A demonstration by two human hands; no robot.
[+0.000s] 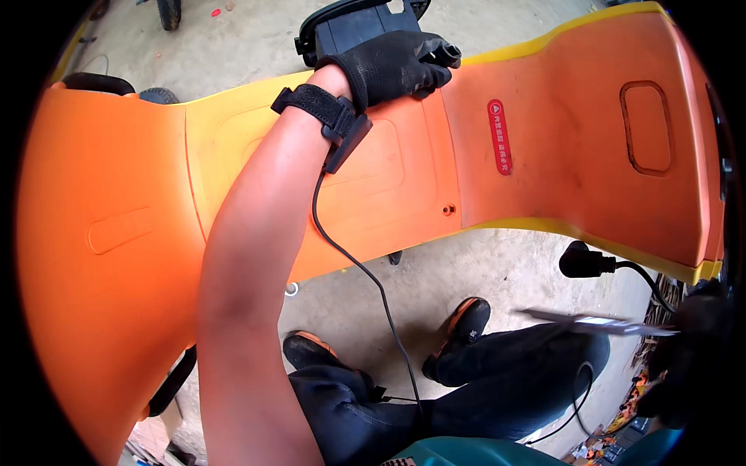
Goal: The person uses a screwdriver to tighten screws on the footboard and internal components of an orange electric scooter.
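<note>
A large orange plastic body panel (pixel 528 147) with yellow edging lies across the view. My left hand (pixel 392 68), in a black glove, is over its far edge, close to a black plastic housing (pixel 350 50). The fingers are curled in; a small dark, shiny piece shows at their tips, too unclear to name. At the far right, my right hand (pixel 680 353) is dark and partly lost in the rim. It grips a thin metal tool (pixel 602 322), pointing left and blurred by motion. A black wrist strap (pixel 318 105) with a cable sits on my left wrist.
Below the panel's right end hangs a black plug (pixel 583 261) on a cord. My shoes (pixel 466 318) and legs are under the near edge on concrete floor. A wheel (pixel 169 14) stands at the far left, and mixed clutter (pixel 622 412) lies at the lower right.
</note>
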